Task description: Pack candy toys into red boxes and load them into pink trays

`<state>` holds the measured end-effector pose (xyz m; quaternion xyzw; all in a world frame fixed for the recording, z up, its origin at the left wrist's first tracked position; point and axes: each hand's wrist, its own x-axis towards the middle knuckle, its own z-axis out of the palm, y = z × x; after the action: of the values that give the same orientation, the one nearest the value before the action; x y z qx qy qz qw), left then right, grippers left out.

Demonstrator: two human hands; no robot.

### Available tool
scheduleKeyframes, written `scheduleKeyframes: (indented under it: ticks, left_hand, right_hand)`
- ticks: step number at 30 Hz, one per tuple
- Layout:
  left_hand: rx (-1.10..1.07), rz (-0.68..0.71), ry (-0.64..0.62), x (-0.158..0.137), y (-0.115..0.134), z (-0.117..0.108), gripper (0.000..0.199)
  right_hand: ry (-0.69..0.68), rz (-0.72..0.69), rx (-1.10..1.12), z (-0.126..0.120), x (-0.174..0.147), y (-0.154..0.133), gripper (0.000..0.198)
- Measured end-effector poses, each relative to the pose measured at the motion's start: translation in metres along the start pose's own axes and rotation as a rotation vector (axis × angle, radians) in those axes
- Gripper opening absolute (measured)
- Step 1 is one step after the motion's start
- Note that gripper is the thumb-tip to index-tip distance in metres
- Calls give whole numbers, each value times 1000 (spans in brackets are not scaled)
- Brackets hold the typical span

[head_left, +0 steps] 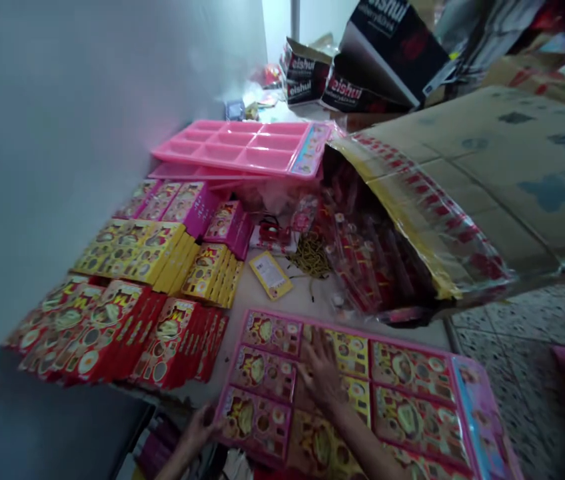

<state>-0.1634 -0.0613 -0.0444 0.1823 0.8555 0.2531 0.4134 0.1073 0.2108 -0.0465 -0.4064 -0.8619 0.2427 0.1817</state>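
A pink compartment tray (467, 400) lies on the table before me, its compartments filled with small printed boxes. Pink boxes (262, 370) fill its left column, yellow boxes (355, 353) the middle, and dark pink or red ones (407, 367) the right. My left hand (197, 430) grips the tray's left edge near the front corner, its fingertips partly hidden. Flat over the middle column, my right hand (321, 373) has its fingers spread and rests on a yellow box. My right forearm covers part of the front row.
Stacks of red boxes (107, 327), yellow boxes (135, 250) and magenta boxes (182, 203) line the left side. Further back are stacked pink trays (232, 143). An open carton (487, 173) with wrapped red items lies at right. A yellow card (271, 275) and gold ties (311, 257) lie between.
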Motion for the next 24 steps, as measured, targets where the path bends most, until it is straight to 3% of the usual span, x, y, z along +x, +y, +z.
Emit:
scheduleKeyframes:
  ticks: [3,5,8,10,12,14,17,24]
  left_hand:
    - [299,80,292,-5,-15,0,50]
    - [500,316,428,2,-3,12,53]
    - [766,672,495,34,52,45,57]
    - [914,800,488,69,97,69,58]
    - [992,835,518,105,132,86,60]
    - [1008,813,567,133,150,95,62]
    - [985,795,579,150,151,98,66]
    - [934,814,612,148,145,96,66]
  right_hand:
    - [121,-12,-156,18,1,40,58]
    - [134,-59,-210,43,2,52,55]
    - [125,-85,-250,72,7,55,58]
    - [135,-94,-261,81,9,55,62]
    - [153,-102,-270,84,11,55,66]
    - [168,-103,-274,85,11,57,71]
    - [188,-118,-290,88,12,60,81]
    - [237,-136,-339,99,12,66,91]
